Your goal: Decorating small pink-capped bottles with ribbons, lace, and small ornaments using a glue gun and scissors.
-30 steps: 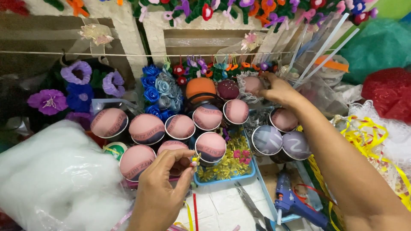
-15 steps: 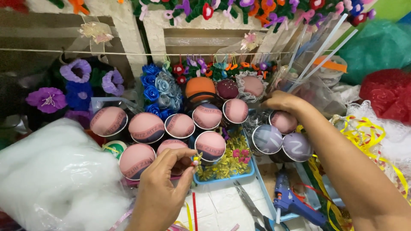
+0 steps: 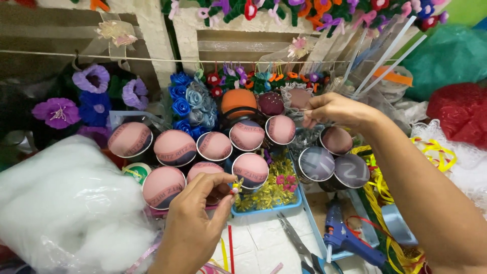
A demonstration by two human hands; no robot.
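Observation:
My left hand (image 3: 195, 223) pinches a tiny yellow and pink ornament (image 3: 235, 186) between thumb and forefinger, just in front of a cluster of round tubs with pink lids (image 3: 175, 147). My right hand (image 3: 335, 110) reaches to the back, its fingers pinched together over the tubs beside a dusty-pink pot (image 3: 299, 96). I see nothing between those fingers. Two grey-lidded tubs (image 3: 317, 163) stand below the right wrist.
A blue tray (image 3: 269, 209) holds small yellow and pink flower bits. A blue glue gun (image 3: 345, 238) and scissors (image 3: 297, 243) lie in front. A bag of white stuffing (image 3: 66, 203) fills the left. Blue ribbon roses (image 3: 187, 101), purple flowers (image 3: 56, 111) and red mesh (image 3: 459, 114) crowd the back.
My right hand has drawn back a little from the rear pots toward the right. My left hand keeps the ornament in the same place.

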